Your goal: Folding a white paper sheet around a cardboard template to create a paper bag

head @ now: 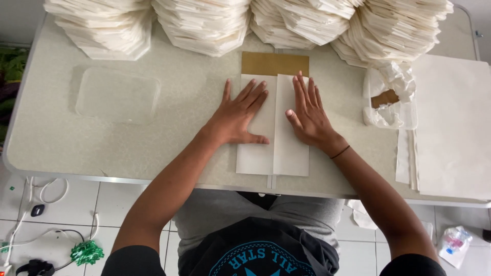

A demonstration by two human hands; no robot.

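Clear plastic: a shallow rectangular clear plastic lid (117, 95) lies flat on the left part of the pale speckled desk (179, 153), well apart from both hands.
Rear stacks: tall fanned stacks of folded cream paper (204, 25) stand in a row along the far edge of the desk, from the left corner to the right.
Left hand: the left hand (240, 115) lies palm down, fingers spread wide, pressing on the left flap of the folded white paper sheet (273, 148). It grips nothing.
Work piece: the folded white paper sheet lies at the middle of the desk, near its front edge, long side running away from the person. Two flaps meet along a centre seam between the hands.
Brown panel: a tan rectangular card panel (274, 63) shows at the far end of the white sheet, just beyond the fingertips.
Right hand: the right hand (308, 111) lies flat on the right flap, fingers extended and close together, thumb beside the seam. It holds nothing. A thin dark band sits on that wrist.
Right of hands: a crumpled heap of white paper with a brown scrap (388, 99) lies near the right hand.
Far right: a large flat pile of white paper sheets (452, 128) covers the right end of the desk.
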